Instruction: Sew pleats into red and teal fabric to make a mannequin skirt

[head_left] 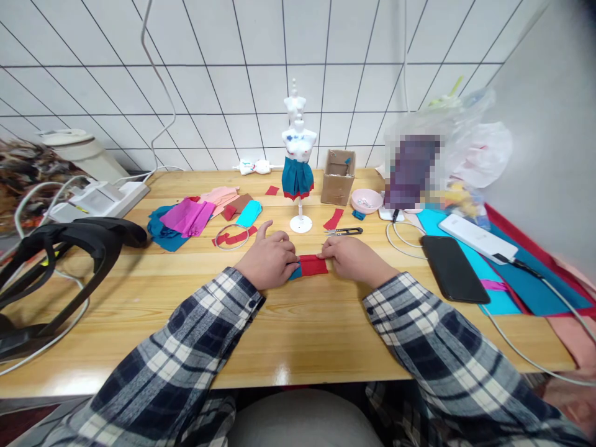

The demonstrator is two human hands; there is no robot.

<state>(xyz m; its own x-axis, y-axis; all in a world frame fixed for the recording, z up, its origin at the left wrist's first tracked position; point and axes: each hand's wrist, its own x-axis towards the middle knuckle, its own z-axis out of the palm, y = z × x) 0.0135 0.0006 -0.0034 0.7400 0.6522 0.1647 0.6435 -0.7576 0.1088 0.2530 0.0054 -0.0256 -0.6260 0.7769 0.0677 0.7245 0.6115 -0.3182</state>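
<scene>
In the middle of the frame, a piece of red cloth (pixel 315 265) lay on the desk (pixel 298 329) between the two hands, with blue cloth (pixel 295 272) at its left end. The left hand (pixel 274 257) rested at that end, one finger raised; whether its grip was clamped on the fabric, I could not tell. The right hand (pixel 354 257) had its grip pinched together on the upper right corner of the red.

Just above the right hand lay black-handled snips (pixel 348 231), with a red scrap (pixel 334 218) near them. In the upper middle stood a white dress form (pixel 299 146) in a blue skirt (pixel 298 177) with a red hem. A hoop (pixel 215 241) lay left of centre, near magenta cloth (pixel 189 217). A black phone (pixel 454 269) lay at the right of the frame.
</scene>
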